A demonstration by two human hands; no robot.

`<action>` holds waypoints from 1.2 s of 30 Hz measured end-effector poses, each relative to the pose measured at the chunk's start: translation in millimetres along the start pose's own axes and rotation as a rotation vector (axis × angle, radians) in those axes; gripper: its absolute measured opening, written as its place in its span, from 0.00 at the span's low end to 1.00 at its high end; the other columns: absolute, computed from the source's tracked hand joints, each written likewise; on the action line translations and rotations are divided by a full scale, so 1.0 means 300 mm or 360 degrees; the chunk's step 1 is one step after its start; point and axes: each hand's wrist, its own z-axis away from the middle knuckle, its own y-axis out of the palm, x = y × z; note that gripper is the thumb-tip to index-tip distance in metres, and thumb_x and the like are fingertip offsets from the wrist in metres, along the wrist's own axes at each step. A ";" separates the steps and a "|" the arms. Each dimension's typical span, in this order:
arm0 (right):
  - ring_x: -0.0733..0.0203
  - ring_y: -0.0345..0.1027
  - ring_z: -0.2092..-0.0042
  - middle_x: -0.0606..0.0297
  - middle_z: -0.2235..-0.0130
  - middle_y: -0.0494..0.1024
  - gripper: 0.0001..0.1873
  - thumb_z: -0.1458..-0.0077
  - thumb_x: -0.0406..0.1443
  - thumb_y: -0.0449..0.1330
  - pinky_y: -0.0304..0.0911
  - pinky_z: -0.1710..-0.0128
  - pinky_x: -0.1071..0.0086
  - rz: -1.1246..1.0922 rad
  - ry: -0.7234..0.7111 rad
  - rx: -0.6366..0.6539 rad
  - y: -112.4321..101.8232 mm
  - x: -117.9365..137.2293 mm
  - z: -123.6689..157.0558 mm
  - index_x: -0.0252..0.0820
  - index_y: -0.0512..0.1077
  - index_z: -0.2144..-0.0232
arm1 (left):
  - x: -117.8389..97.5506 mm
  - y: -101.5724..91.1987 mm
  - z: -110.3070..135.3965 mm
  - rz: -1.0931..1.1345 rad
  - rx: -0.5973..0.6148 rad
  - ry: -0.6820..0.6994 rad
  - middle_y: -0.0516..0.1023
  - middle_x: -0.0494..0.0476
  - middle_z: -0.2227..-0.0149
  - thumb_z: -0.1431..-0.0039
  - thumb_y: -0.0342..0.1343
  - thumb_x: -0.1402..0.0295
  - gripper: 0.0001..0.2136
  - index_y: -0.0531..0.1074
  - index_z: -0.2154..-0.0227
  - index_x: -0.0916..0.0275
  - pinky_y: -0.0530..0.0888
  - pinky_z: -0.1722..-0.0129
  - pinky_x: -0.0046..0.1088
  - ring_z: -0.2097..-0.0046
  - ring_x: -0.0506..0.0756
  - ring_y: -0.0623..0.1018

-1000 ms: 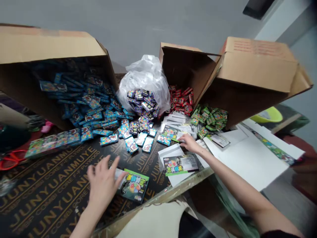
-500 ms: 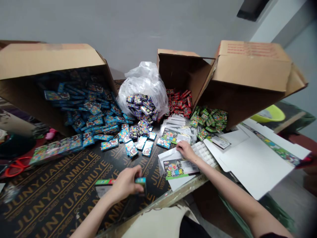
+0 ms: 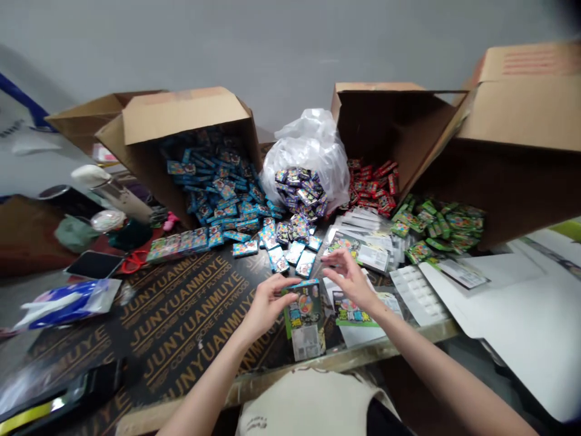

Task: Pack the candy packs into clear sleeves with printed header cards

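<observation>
My left hand point(image 3: 270, 303) grips the upper left edge of a printed candy pack point(image 3: 306, 324), thumb on its face. The pack stands tilted, showing a green and black print, a pale label at its bottom and a blue strip along its top. My right hand point(image 3: 347, 278) hovers just to the right of it, fingers spread and holding nothing that I can see. Beneath that hand lies a flat printed bag point(image 3: 347, 312) on white sheets. Small blue candy boxes point(image 3: 305, 264) lie loose just beyond both hands.
Cartons spill blue boxes point(image 3: 222, 188), red boxes point(image 3: 374, 184) and green boxes point(image 3: 436, 224); a clear plastic bag point(image 3: 308, 151) holds purple ones. Stacked printed bags point(image 3: 358, 239) and a white blister tray point(image 3: 420, 297) lie right. Red scissors point(image 3: 135, 261) and a phone point(image 3: 95, 264) lie left.
My left hand has turned the candy pack so its printed face shows, bringing it towards my right hand. My right hand has lifted off the flat bag and spread its fingers. The view has swung left.
</observation>
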 end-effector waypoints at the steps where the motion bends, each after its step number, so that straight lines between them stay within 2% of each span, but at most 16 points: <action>1: 0.62 0.68 0.60 0.64 0.62 0.71 0.13 0.48 0.39 0.57 0.64 0.61 0.68 -0.0109 -0.0019 0.0052 0.037 0.028 0.004 0.45 0.58 0.61 | -0.004 0.001 -0.002 -0.0017 -0.0004 0.0014 0.68 0.53 0.71 0.49 0.57 0.67 0.11 0.75 0.61 0.60 0.65 0.69 0.25 0.67 0.51 0.69; 4: 0.64 0.68 0.66 0.67 0.68 0.70 0.08 0.47 0.36 0.57 0.64 0.63 0.69 -0.0098 -0.0109 0.0032 0.099 0.059 0.024 0.43 0.61 0.65 | -0.014 0.002 -0.004 -0.0052 -0.0065 0.0019 0.69 0.54 0.70 0.50 0.58 0.69 0.11 0.75 0.62 0.60 0.66 0.71 0.25 0.67 0.52 0.70; 7: 0.64 0.68 0.65 0.65 0.67 0.69 0.04 0.46 0.35 0.55 0.63 0.62 0.68 0.0051 -0.0247 -0.0039 0.101 0.054 0.040 0.42 0.64 0.66 | -0.019 0.010 0.003 -0.0072 -0.0167 0.0091 0.70 0.55 0.68 0.51 0.59 0.71 0.08 0.76 0.66 0.60 0.67 0.69 0.25 0.65 0.53 0.72; 9: 0.63 0.68 0.64 0.64 0.66 0.70 0.05 0.45 0.34 0.53 0.63 0.61 0.68 0.0081 -0.0275 0.0047 0.085 0.060 0.034 0.42 0.64 0.64 | -0.022 0.016 0.009 -0.0097 -0.0232 0.0166 0.71 0.55 0.68 0.51 0.58 0.73 0.06 0.76 0.68 0.61 0.68 0.66 0.27 0.65 0.53 0.72; 12: 0.63 0.67 0.64 0.64 0.65 0.70 0.06 0.44 0.35 0.52 0.62 0.62 0.68 0.0134 -0.0225 0.0196 0.056 0.097 -0.016 0.42 0.65 0.63 | -0.023 0.018 0.017 -0.0106 -0.0266 0.0221 0.71 0.55 0.69 0.50 0.57 0.73 0.05 0.76 0.70 0.62 0.69 0.65 0.28 0.66 0.52 0.72; 15: 0.61 0.64 0.61 0.63 0.64 0.70 0.06 0.47 0.38 0.55 0.60 0.63 0.69 0.0227 -0.0227 0.0295 0.038 0.151 -0.104 0.41 0.66 0.69 | -0.017 0.012 0.025 -0.0085 -0.0231 0.0211 0.72 0.56 0.68 0.47 0.54 0.73 0.06 0.76 0.68 0.61 0.69 0.65 0.28 0.65 0.52 0.73; 17: 0.61 0.63 0.60 0.63 0.63 0.70 0.08 0.49 0.40 0.57 0.59 0.64 0.70 0.0226 -0.0180 0.0552 0.038 0.185 -0.165 0.40 0.67 0.72 | -0.007 0.008 0.031 -0.0031 -0.0225 0.0131 0.73 0.56 0.67 0.46 0.52 0.72 0.07 0.75 0.67 0.61 0.70 0.65 0.28 0.65 0.52 0.73; 22: 0.67 0.61 0.68 0.68 0.71 0.69 0.10 0.52 0.40 0.59 0.57 0.68 0.74 0.0067 0.0166 0.1521 0.078 0.218 -0.258 0.37 0.67 0.76 | 0.021 0.010 0.046 0.0292 -0.0325 -0.0061 0.76 0.58 0.66 0.50 0.56 0.71 0.04 0.72 0.71 0.64 0.72 0.62 0.31 0.63 0.55 0.75; 25: 0.71 0.57 0.74 0.72 0.77 0.66 0.10 0.55 0.38 0.60 0.53 0.73 0.76 0.0043 0.0348 0.1785 0.108 0.207 -0.277 0.36 0.66 0.77 | 0.020 0.011 0.051 0.0324 -0.0308 -0.0046 0.76 0.58 0.66 0.51 0.54 0.73 0.03 0.72 0.72 0.65 0.72 0.61 0.30 0.62 0.55 0.75; 29: 0.73 0.52 0.77 0.75 0.80 0.62 0.09 0.56 0.37 0.60 0.48 0.78 0.77 0.0085 0.0433 0.1800 0.125 0.193 -0.284 0.36 0.66 0.77 | 0.007 0.017 0.045 0.0158 -0.0319 -0.0043 0.75 0.56 0.68 0.53 0.55 0.72 0.04 0.71 0.72 0.65 0.71 0.65 0.28 0.66 0.53 0.75; 33: 0.73 0.52 0.78 0.75 0.81 0.61 0.09 0.57 0.37 0.61 0.48 0.78 0.78 0.0046 0.0407 0.1779 0.120 0.185 -0.286 0.36 0.66 0.78 | 0.008 0.044 0.031 -0.0082 -0.0489 -0.0086 0.73 0.53 0.75 0.57 0.61 0.63 0.10 0.69 0.76 0.65 0.67 0.72 0.26 0.72 0.51 0.71; 36: 0.73 0.53 0.78 0.75 0.81 0.63 0.09 0.57 0.36 0.61 0.49 0.79 0.78 0.0052 0.0365 0.1733 0.125 0.173 -0.278 0.36 0.66 0.79 | 0.011 0.061 0.025 -0.0147 -0.0602 -0.0086 0.72 0.52 0.77 0.57 0.61 0.62 0.11 0.69 0.78 0.64 0.66 0.73 0.25 0.74 0.50 0.70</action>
